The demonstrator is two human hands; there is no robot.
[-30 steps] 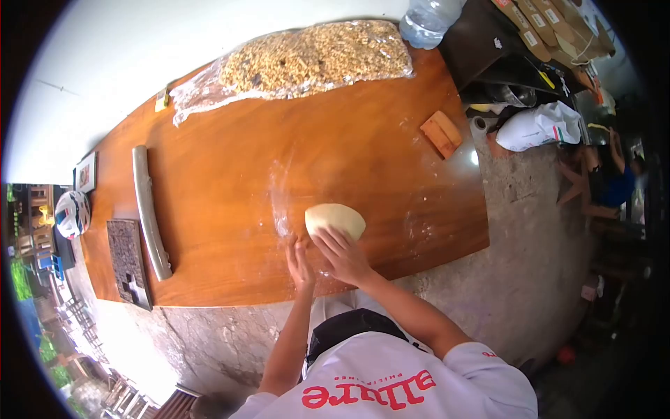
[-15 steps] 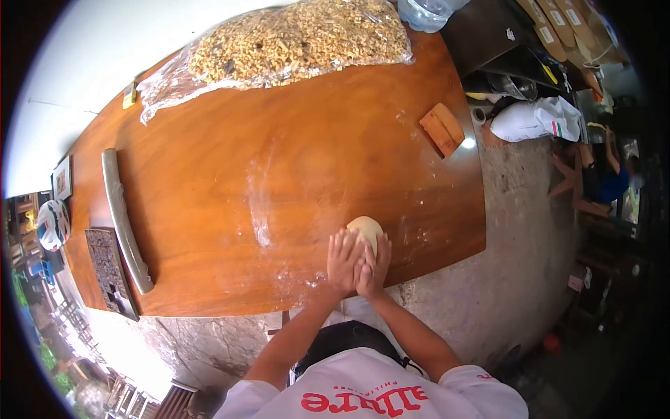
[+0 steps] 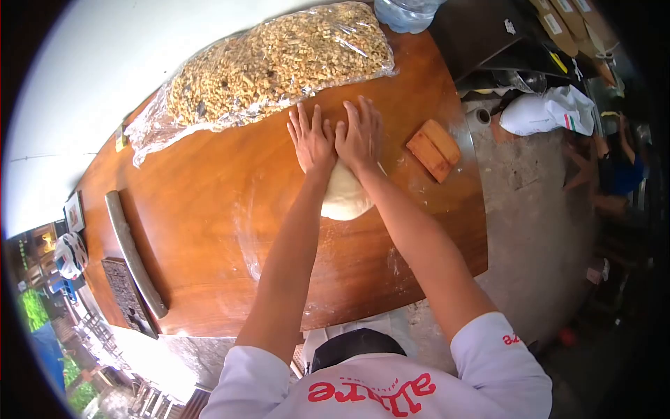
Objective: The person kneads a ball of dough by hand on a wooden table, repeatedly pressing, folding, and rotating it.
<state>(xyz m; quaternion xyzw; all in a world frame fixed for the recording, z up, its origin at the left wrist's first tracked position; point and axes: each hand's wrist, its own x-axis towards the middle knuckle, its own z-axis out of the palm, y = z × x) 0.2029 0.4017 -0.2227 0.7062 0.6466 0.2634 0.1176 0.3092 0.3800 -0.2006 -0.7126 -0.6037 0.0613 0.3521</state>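
Observation:
A ball of pale dough lies on the brown wooden table, partly hidden under my wrists. My left hand reaches over its far left side, fingers spread and pointing away from me. Beside it, my right hand presses at the far right side of the dough with its fingers stretched out. The two thumbs are close together. Streaks of white flour mark the wood left of the dough.
Along the far edge lies a clear plastic bag of chopped brown pieces. A wooden block sits to the right, a long grey roller and a dark carved board to the left. A person is at far right.
Both hands have pushed forward, away from my body, with arms now stretched out. The dough has moved to the far side too and now shows on the near side of my hands.

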